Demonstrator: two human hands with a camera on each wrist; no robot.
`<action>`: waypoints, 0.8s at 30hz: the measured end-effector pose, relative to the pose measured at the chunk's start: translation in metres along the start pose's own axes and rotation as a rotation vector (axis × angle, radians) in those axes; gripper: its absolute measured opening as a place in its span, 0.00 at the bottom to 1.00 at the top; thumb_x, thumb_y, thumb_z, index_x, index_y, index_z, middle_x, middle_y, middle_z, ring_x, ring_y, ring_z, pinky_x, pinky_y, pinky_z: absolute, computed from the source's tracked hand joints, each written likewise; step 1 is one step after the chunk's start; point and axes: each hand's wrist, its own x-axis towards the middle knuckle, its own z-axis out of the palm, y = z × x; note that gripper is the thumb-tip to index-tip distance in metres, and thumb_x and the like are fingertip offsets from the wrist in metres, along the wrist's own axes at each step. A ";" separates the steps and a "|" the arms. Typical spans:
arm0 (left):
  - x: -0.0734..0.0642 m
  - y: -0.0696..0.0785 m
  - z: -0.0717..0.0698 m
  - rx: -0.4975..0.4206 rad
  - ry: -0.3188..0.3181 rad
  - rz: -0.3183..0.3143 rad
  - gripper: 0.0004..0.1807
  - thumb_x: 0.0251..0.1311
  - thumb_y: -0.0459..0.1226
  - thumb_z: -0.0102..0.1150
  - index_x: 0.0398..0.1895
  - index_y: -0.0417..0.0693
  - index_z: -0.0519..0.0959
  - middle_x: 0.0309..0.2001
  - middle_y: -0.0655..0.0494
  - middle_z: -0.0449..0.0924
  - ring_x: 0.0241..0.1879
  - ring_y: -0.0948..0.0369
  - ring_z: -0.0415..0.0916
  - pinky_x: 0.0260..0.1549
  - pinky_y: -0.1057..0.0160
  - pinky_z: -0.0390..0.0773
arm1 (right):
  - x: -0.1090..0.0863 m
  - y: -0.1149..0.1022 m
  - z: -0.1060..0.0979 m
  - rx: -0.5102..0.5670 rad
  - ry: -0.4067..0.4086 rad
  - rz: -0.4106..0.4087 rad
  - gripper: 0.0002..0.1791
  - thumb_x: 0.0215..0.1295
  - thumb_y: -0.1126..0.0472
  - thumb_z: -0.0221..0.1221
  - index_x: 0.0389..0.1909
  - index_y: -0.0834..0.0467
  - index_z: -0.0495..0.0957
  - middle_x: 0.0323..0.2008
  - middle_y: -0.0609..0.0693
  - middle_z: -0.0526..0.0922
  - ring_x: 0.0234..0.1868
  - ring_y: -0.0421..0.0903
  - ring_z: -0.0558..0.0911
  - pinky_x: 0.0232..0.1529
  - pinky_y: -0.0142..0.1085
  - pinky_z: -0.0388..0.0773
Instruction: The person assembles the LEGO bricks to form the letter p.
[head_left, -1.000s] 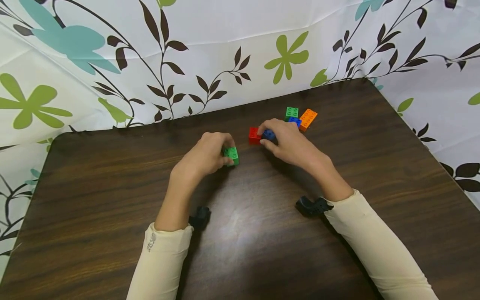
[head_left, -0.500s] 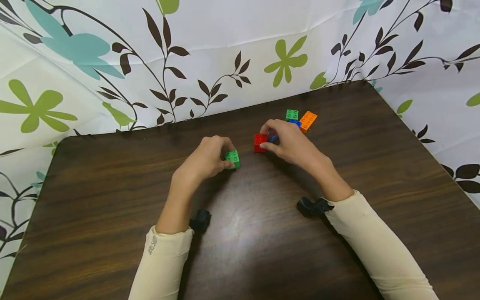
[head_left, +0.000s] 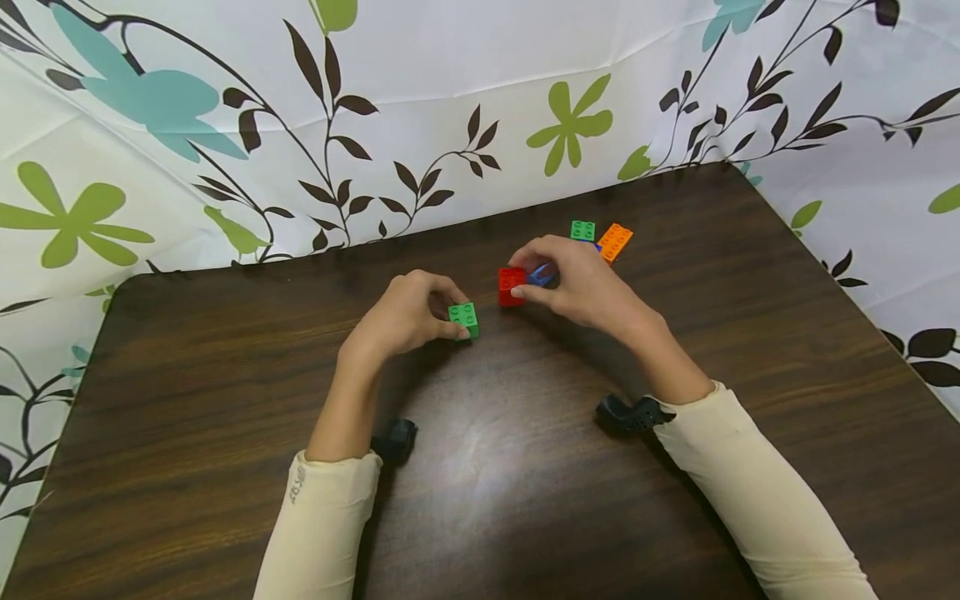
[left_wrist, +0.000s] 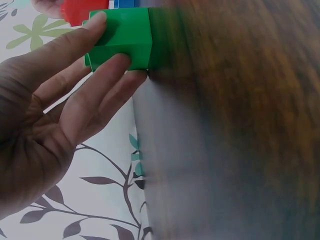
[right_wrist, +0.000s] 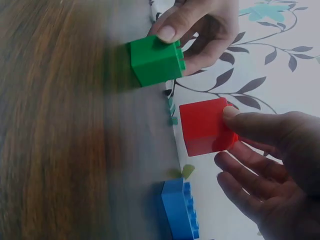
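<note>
Head view: a white cloth printed with leaves and flowers [head_left: 465, 50] hangs behind a dark brown wood-grain table [head_left: 210, 375]. The left hand [head_left: 408, 312] and right hand [head_left: 566, 279] are apart but near each other, each pinching a brick between thumb and fingers. A flat orange studded plastic brick [head_left: 615, 242] lies beyond the right hand, and a long blue plastic brick [right_wrist: 180, 209] lies near it. The right grip has a boxy red plastic brick [right_wrist: 204, 127], seemingly raised off the table; the left, a boxy green plastic brick [left_wrist: 127, 35]. Both thumbs sit by the studded edge; gripping lower on the smooth walls should free the studs. Both bricks are best held level, right fingers clear of the blue.
</note>
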 end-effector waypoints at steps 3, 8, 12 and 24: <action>0.001 -0.003 -0.001 -0.035 -0.006 -0.010 0.18 0.59 0.34 0.80 0.52 0.44 0.89 0.45 0.48 0.91 0.50 0.51 0.88 0.48 0.54 0.85 | 0.000 -0.003 0.000 0.035 0.010 -0.016 0.19 0.67 0.64 0.74 0.57 0.62 0.83 0.53 0.57 0.89 0.52 0.55 0.88 0.61 0.51 0.85; 0.002 -0.004 0.000 -0.044 -0.006 -0.016 0.19 0.59 0.35 0.81 0.53 0.43 0.89 0.45 0.48 0.91 0.50 0.51 0.88 0.48 0.54 0.85 | -0.002 -0.007 0.000 0.066 0.028 -0.025 0.21 0.65 0.64 0.75 0.58 0.61 0.83 0.52 0.57 0.89 0.52 0.55 0.88 0.61 0.50 0.85; 0.003 -0.001 0.002 -0.035 -0.008 -0.003 0.18 0.59 0.34 0.80 0.52 0.44 0.89 0.45 0.48 0.91 0.49 0.52 0.88 0.48 0.54 0.85 | -0.002 -0.010 0.000 0.078 0.041 -0.033 0.22 0.64 0.64 0.76 0.58 0.60 0.84 0.51 0.56 0.90 0.51 0.52 0.88 0.60 0.49 0.86; 0.003 0.004 0.006 -0.056 -0.026 -0.003 0.19 0.59 0.34 0.80 0.53 0.43 0.88 0.49 0.48 0.91 0.50 0.52 0.89 0.51 0.53 0.88 | -0.004 -0.021 0.003 0.148 0.035 -0.078 0.20 0.66 0.64 0.74 0.58 0.61 0.84 0.50 0.56 0.90 0.50 0.51 0.88 0.59 0.51 0.86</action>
